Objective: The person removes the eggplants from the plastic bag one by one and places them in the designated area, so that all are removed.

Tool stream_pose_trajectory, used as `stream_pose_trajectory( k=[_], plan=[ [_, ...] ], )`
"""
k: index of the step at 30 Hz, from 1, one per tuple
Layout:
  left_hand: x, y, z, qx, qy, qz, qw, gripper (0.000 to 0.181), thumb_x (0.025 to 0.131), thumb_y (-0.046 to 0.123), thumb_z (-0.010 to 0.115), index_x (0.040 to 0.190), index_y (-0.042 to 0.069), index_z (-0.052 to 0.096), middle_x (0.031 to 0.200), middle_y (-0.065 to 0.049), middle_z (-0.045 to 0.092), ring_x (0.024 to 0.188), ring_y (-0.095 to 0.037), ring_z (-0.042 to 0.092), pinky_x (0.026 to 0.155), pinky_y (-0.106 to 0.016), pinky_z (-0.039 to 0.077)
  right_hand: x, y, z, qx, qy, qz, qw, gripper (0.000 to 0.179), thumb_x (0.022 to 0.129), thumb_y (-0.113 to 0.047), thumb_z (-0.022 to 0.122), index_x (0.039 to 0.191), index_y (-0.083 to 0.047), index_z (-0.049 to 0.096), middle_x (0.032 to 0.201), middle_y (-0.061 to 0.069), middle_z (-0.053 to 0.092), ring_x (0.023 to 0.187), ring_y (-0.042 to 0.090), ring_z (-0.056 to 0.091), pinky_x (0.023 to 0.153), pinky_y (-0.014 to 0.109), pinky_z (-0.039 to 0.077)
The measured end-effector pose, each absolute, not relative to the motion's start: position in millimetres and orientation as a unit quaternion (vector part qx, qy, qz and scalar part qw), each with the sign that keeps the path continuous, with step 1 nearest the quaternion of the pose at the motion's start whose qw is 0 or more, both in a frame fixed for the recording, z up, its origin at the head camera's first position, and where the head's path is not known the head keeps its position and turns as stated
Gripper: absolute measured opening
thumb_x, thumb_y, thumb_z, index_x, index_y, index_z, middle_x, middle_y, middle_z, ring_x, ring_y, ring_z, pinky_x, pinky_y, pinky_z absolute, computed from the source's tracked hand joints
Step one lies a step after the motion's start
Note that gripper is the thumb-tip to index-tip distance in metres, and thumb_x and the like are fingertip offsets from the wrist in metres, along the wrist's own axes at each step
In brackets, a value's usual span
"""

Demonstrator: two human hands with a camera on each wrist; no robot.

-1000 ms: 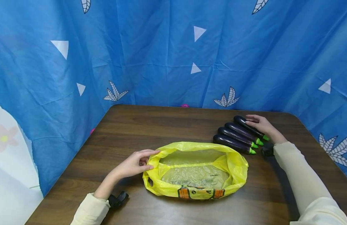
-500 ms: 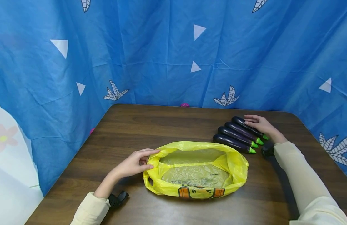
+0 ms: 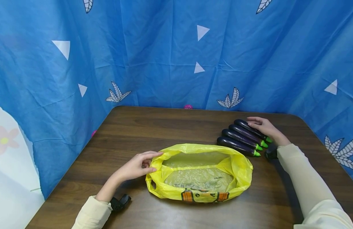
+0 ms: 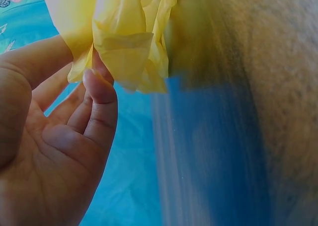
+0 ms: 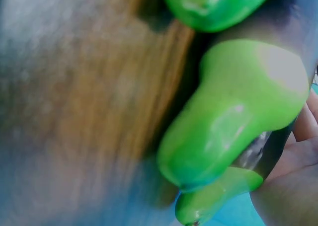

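In the head view my left hand (image 3: pixel 136 166) pinches the left rim of a yellow plastic bag (image 3: pixel 199 148), which stands with its mouth wide toward me. The left wrist view has the thumb and fingertips holding the bag's crinkled edge (image 4: pixel 124 42). Over at the back right, my right hand (image 3: pixel 265 128) holds the farthest eggplant (image 3: pixel 252 130), thumb on its near side and fingers reaching behind. Other dark eggplants (image 3: pixel 236 144) lie alongside it in a slanting row, green stems toward the right. Close up in the right wrist view are green stem ends (image 5: pixel 238 107), with part of my palm (image 5: pixel 293 186) beside them.
Everything rests on a dark brown wooden table (image 3: pixel 153 124). A blue patterned curtain (image 3: pixel 165 47) hangs behind it. The nearest eggplant sits close behind the bag's right rim. Black wrist gear (image 3: pixel 120 202) is strapped at my left wrist.
The farthest eggplant has shifted slightly left and toward me, against the row, with my right hand moving along. The left hand and bag have stayed put.
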State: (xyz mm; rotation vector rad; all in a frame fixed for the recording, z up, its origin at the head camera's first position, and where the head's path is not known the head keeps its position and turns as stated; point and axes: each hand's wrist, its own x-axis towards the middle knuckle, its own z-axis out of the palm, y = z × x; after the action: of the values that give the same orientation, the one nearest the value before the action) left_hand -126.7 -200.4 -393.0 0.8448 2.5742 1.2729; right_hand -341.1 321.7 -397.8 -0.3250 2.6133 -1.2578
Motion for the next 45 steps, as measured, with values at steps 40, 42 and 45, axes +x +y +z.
stream_pose_trajectory(
  k=[40,42,45],
  plan=[
    [-122,-197,-383,0.290,0.853,0.430,0.058,0.053,0.087,0.005,0.067,0.135,-0.002,0.046,0.122,-0.014,0.051,0.056,-0.008,0.039,0.053,-0.024,0.039,-212,336,-376,-0.187,0.926,-0.326,-0.045,0.052,0.096,-0.021,0.054,0.139,0.003,0.038,0.134,0.033,0.037,0.119,0.054,0.032,0.083,0.070,0.029],
    [-124,-200,-386,0.290,0.852,0.433,0.060,0.054,0.087,0.008,0.067,0.136,0.001,0.046,0.122,-0.012,0.051,0.056,-0.008,0.039,0.054,-0.024,0.039,-204,335,-376,-0.186,0.926,-0.327,-0.044,0.051,0.096,-0.021,0.055,0.139,0.003,0.039,0.134,0.033,0.037,0.119,0.054,0.032,0.083,0.070,0.028],
    [-124,-203,-387,0.293,0.847,0.439,0.060,0.054,0.087,0.011,0.067,0.137,0.001,0.046,0.122,-0.012,0.051,0.056,-0.009,0.040,0.053,-0.025,0.039,-192,334,-377,-0.186,0.926,-0.326,-0.041,0.051,0.096,-0.021,0.055,0.138,0.003,0.040,0.134,0.034,0.037,0.119,0.055,0.031,0.084,0.071,0.028]
  ],
)
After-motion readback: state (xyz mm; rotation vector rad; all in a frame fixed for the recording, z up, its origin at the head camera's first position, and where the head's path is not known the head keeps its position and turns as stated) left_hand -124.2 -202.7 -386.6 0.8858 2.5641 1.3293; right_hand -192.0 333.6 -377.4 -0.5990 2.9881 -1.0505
